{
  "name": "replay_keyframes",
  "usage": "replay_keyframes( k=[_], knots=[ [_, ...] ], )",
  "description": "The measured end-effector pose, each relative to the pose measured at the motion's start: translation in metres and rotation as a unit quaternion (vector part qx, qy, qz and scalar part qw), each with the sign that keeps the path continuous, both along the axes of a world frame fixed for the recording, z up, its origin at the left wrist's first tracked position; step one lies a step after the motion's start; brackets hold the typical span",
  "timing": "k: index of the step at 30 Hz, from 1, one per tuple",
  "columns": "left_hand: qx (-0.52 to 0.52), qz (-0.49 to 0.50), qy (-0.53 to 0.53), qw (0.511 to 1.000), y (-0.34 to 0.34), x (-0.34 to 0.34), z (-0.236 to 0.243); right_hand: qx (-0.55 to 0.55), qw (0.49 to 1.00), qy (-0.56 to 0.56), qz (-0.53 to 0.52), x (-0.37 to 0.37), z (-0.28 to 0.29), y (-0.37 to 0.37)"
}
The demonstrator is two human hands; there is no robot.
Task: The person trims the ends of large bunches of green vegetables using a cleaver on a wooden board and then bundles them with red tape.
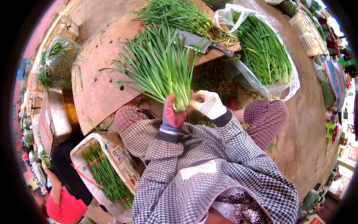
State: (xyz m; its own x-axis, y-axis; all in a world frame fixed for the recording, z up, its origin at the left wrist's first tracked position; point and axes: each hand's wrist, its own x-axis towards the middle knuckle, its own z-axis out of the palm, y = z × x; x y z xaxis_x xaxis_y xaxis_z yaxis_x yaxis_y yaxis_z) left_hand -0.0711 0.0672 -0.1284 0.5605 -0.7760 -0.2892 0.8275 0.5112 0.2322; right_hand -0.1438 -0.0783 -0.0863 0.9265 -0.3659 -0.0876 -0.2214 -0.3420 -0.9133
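Observation:
My left hand [173, 114], in a glove with a red palm, is closed round the pale stem ends of a large bunch of garlic chives [158, 61]. The leaves fan up and away to the left over a board. Beside the stem ends, my right hand [209, 102] in a whitish knitted glove has its fingers curled in a pinch; what is between them is too small or blurred to make out. Just beyond the bunch lies a cleaver [194, 42] with a dark handle, partly covered by leaves. Another pile of chives [179, 16] rests behind it.
A clear plastic bag [292, 80] full of chives stands at the right. White crate [108, 140] with tied chives sits by my left leg. A bagged bundle [57, 61] lies far left on the wooden board [102, 89]. A person in a pink top [67, 205] is at lower left.

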Motion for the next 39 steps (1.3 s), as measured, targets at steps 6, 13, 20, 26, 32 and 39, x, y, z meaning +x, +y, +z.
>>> replay_keyframes(
  k=[6, 13, 20, 26, 32, 39],
  knots=[
    [0.075, 0.006, -0.041, 0.996, 0.004, -0.007, -0.019, -0.118, 0.992, -0.023, 0.032, 0.060, -0.002, 0.010],
    [0.077, 0.082, 0.025, 0.993, -0.003, -0.008, -0.038, 0.016, 0.988, -0.140, 0.063, 0.046, 0.010, 0.039],
    [-0.007, 0.003, 0.115, 0.993, 0.003, 0.001, -0.017, 0.208, 0.961, -0.041, -0.177, 0.018, 0.075, -0.025],
    [-0.035, 0.003, 0.075, 0.997, 0.004, 0.001, 0.002, -0.022, 0.998, 0.010, -0.054, -0.007, -0.020, -0.058],
    [0.001, 0.003, 0.048, 0.999, 0.002, 0.000, 0.003, -0.066, 0.998, 0.010, 0.006, 0.014, -0.014, -0.023],
    [0.054, -0.012, -0.033, 0.998, 0.006, -0.001, -0.014, -0.141, 0.989, -0.039, 0.019, 0.026, 0.001, 0.006]
  ],
)
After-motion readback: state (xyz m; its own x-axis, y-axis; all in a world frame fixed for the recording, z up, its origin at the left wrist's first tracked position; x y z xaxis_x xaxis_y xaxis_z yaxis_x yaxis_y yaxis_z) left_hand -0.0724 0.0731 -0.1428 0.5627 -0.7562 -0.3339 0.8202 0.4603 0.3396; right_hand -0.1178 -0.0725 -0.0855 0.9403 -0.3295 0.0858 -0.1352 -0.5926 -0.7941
